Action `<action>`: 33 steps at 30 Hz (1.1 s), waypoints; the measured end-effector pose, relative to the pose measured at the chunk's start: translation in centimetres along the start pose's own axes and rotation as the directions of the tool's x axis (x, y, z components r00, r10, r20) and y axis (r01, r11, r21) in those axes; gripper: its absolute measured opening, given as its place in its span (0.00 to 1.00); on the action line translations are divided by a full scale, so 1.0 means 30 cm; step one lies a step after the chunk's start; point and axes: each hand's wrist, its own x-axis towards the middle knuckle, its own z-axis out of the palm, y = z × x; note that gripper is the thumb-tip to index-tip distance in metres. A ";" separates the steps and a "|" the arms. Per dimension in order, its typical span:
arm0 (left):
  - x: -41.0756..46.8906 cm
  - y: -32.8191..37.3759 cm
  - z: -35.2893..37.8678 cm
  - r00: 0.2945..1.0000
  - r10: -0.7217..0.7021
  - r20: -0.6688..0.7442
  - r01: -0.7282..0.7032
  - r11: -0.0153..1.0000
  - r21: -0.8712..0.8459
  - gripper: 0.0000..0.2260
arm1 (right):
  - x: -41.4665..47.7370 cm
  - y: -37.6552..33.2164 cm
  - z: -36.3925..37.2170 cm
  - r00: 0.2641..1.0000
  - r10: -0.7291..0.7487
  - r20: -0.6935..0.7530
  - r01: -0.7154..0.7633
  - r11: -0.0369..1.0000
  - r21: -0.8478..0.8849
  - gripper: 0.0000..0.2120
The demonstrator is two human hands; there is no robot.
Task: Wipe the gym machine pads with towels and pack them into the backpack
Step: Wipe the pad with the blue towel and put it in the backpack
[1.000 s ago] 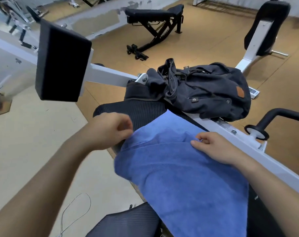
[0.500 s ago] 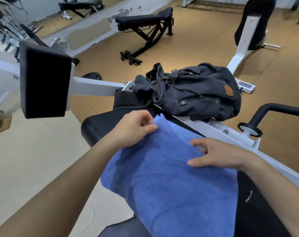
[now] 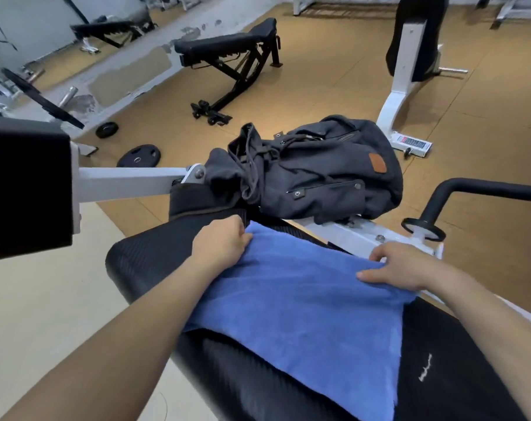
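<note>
Both my hands pin the blue towel (image 3: pixel 291 302) flat on the pad (image 3: pixel 148 262) for folding: left hand (image 3: pixel 220 243) pinching its 11 o'clock corner, right hand (image 3: pixel 407 267) gripping the 2 o'clock edge, the backpack (image 3: pixel 319 174) waiting at 12.

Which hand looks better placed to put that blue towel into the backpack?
Probably the left hand: it grips the blue towel's far corner, right beside the backpack's opening. The right hand holds the side edge, farther away.

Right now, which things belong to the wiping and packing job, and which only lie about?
Job: blue towel, black machine pad, dark backpack, left hand, right hand.
Lying about: two weight plates, adjustable bench.
</note>
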 end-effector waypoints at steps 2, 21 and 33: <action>0.008 0.004 -0.002 1.000 -0.009 0.019 0.008 1.000 0.022 0.12 | 0.010 0.017 0.020 1.000 0.007 -0.001 -0.007 1.000 0.018 0.17; 0.016 -0.014 0.004 0.992 -0.124 -0.015 0.124 0.991 -0.046 0.05 | 0.309 -0.551 0.110 0.900 -0.389 -0.195 0.399 0.917 0.014 0.09; 0.032 -0.021 -0.001 0.990 -0.138 -0.007 0.138 0.989 -0.061 0.07 | 0.358 -0.587 0.114 0.906 -0.288 -0.311 0.356 0.915 0.189 0.05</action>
